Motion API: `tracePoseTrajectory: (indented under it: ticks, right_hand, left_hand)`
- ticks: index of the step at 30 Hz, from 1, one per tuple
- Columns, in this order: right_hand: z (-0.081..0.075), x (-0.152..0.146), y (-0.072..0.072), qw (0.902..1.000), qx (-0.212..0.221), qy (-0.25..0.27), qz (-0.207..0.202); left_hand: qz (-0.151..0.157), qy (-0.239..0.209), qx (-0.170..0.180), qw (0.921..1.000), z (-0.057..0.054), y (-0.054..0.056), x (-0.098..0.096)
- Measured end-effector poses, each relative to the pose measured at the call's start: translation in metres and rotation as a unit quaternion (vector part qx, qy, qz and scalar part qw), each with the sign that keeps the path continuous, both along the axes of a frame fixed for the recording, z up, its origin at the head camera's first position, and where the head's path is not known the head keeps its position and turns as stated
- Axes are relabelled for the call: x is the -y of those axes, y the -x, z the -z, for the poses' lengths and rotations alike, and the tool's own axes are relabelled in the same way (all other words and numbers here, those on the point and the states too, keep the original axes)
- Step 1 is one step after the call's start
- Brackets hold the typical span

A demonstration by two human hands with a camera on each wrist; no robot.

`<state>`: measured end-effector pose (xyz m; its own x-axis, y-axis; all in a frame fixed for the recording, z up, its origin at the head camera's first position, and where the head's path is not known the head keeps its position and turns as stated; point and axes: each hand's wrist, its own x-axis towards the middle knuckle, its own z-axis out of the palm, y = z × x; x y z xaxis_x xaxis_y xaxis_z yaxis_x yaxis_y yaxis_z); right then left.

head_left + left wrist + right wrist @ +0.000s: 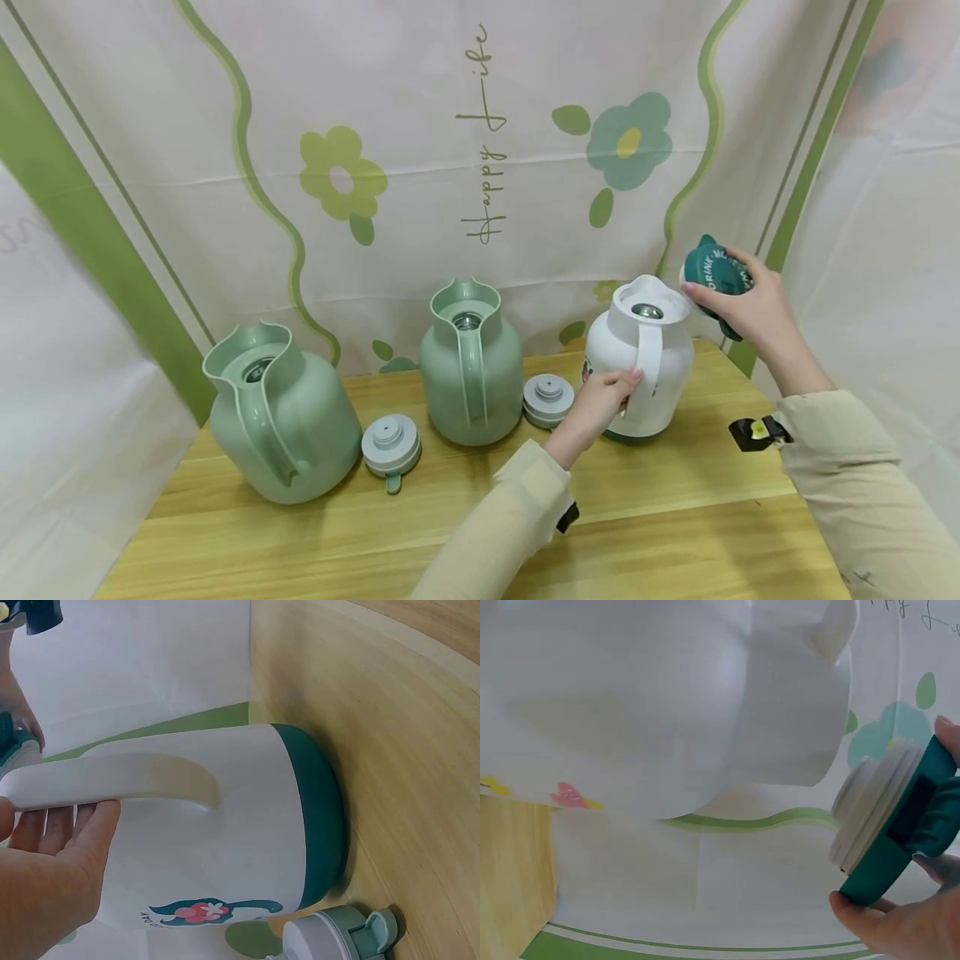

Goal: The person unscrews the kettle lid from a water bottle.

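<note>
At the table's right stands a white jug with a dark green base, its mouth uncovered and a metal neck visible inside. My left hand grips its handle, fingers curled round it from below in the left wrist view. My right hand holds a dark green lid by its edge, tilted, in the air beside the jug's mouth. In the right wrist view the lid's white stepped plug faces the jug, apart from it.
Two uncovered green jugs, one in the middle and one at left, stand on the wooden table. Next to them lie two upturned grey-green lids, a left lid and a right lid. A printed curtain hangs behind.
</note>
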<state>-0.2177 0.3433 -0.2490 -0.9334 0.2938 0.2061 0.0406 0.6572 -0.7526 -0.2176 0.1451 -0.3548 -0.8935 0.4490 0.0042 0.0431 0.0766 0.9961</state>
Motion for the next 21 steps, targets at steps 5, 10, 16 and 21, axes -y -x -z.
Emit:
tracePoseTrajectory:
  ticks: [5, 10, 16, 21]
  right_hand:
    - [0.014, -0.011, -0.003, 0.9995, -0.01, 0.029, -0.005]
    - [0.03, -0.023, -0.004, 0.9985, -0.011, 0.053, -0.005]
    - [0.049, -0.034, -0.007, 0.997, 0.0, 0.077, 0.001]
    - [0.067, -0.042, -0.007, 0.9951, 0.022, 0.096, 0.002]
  left_hand:
    - [0.006, -0.008, 0.002, 1.0, 0.0, 0.0, 0.001]
    - [0.004, -0.003, 0.001, 1.0, -0.001, 0.0, 0.0]
    - [0.003, 0.001, 0.001, 1.0, -0.001, -0.001, 0.001]
    - [0.002, 0.0, 0.001, 1.0, -0.001, -0.001, 0.001]
